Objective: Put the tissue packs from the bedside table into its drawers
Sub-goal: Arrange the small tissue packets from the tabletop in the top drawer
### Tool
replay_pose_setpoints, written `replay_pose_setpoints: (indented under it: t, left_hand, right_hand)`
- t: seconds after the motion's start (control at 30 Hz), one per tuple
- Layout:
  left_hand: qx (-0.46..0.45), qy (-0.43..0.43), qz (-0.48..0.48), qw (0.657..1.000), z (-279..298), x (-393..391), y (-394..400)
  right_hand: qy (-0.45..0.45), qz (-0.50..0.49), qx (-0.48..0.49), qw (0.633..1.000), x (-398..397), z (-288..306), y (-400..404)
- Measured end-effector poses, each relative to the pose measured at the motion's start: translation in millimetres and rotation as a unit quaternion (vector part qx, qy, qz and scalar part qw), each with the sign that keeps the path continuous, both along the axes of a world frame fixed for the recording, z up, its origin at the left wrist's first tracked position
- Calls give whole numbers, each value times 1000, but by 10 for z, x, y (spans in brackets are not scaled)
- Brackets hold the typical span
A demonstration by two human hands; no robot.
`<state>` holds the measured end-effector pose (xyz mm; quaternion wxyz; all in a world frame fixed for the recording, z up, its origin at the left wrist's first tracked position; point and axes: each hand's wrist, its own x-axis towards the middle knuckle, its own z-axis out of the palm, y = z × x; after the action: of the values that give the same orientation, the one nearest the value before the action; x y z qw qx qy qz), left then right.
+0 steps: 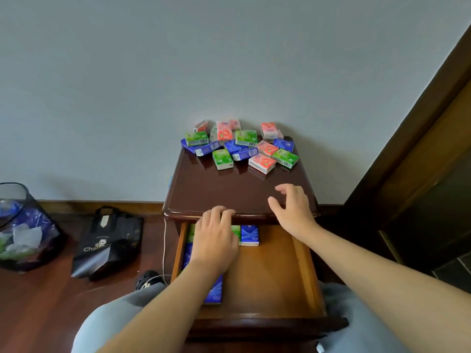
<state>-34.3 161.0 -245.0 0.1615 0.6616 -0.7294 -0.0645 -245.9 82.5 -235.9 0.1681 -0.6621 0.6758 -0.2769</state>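
Two hands over the open drawer (300,266): left hand (216,238) flat on packs inside (249,235), fingers straight; right hand (293,210) hovers loosely spread, holding nothing, above the bedside table (216,189), where loose tissue packs (239,146) pile near the wall

The left hand (216,238) is reaching palm-down into the open drawer (270,276), fingers curling under the tabletop edge. The right hand (293,210) is hovering above the drawer's far right corner, fingers loosely spread, holding nothing.
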Motion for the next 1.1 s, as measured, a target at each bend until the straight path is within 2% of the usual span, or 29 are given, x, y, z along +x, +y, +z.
replay_pose_setpoints:
  t: [0.07, 0.17, 0.27, 0.37, 0.47, 0.63, 0.8, 0.93, 1.1]
  left_hand:
    - [1, -5, -20, 1000, 64, -10, -239]
    - [60, -38, -22, 997, 18, 28, -560]
    - [121, -83, -6, 989, -136, 83, -787]
    - [125, -84, 19, 988, -242, 75, -1018]
    - [97, -69, 35, 992, -285, 46, -1265]
    - [23, -69, 35, 997, -351, 47, -1590]
    - [-16, -13, 71, 997, -341, 26, -1837]
    - [-42, 15, 87, 995, -325, 7, -1903]
    - [-145, 42, 120, 981, -300, -37, -1829]
  right_hand:
    - [-8, -10, 30, 999, -7, -89, -114]
    - [12, -20, 42, 999, 3, -188, -338]
    - [27, -23, 10, 999, 53, -250, -570]
    - [39, -8, -13, 999, 59, -275, -807]
    - [74, 7, -27, 997, 77, -289, -982]
    - [206, -44, -105, 972, 202, -365, -1006]
    - [208, -105, -141, 962, 198, -385, -987]
    - [218, -114, -125, 961, 201, -394, -996]
    - [218, -121, -121, 961, 204, -402, -1009]
